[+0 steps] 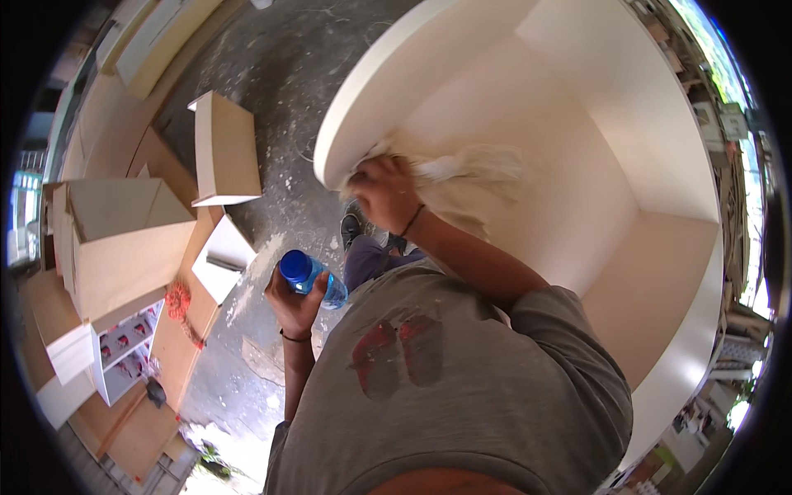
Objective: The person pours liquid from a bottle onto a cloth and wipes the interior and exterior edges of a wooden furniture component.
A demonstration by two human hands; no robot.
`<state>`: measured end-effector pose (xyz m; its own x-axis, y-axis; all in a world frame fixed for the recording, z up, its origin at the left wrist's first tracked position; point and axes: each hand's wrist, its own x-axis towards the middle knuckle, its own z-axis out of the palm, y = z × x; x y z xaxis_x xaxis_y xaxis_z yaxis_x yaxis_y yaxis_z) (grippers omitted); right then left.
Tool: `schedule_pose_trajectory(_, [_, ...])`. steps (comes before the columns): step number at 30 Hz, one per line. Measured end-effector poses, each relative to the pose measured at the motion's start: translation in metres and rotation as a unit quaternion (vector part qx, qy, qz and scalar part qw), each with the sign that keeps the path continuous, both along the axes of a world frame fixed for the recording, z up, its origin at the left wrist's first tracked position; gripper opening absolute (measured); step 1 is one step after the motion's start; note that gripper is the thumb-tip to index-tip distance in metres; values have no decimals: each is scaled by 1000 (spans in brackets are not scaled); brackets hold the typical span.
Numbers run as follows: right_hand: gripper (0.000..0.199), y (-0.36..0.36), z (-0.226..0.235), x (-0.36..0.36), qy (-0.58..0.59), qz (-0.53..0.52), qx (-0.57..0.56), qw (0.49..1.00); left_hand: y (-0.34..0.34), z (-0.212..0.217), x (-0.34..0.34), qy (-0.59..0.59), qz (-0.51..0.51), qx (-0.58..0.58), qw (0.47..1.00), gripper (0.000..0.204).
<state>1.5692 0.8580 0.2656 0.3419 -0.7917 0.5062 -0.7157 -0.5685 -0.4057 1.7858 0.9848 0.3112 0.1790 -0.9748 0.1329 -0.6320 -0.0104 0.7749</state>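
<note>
My left hand (294,308) is wrapped round a clear bottle with a blue cap (297,266), held out at my left side; its lower part looks blue. Bent across in front of me, my right hand (384,191) is closed on a pale, crumpled cloth (466,177) near the curved end of a large cream cabinet (544,107). The cloth trails to the right over the cabinet's inner panel. Some blur softens the cloth and the fingers.
Wooden boxes and drawers (124,256) stand at the left, with a small box (227,148) on the stained concrete floor (280,91). An orange coiled cord (177,301) lies near a white open shelf unit (124,346). Stacked timber (734,214) lines the right edge.
</note>
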Motion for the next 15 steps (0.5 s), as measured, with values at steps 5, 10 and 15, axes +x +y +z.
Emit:
schedule_pose_trajectory(5, [13,-91,-24,-108,-24,26,6,999,-4,11,-6,22,8,-45,999,42])
schedule_pose_trajectory(10, [12,-189,-26,-226,56,-294,-10,954,-7,13,-9,18,7,-5,1000,45])
schedule_pose_trajectory(15, [17,-158,-28,-194,92,-236,24,967,-6,9,-10,-11,16,12,1000,50])
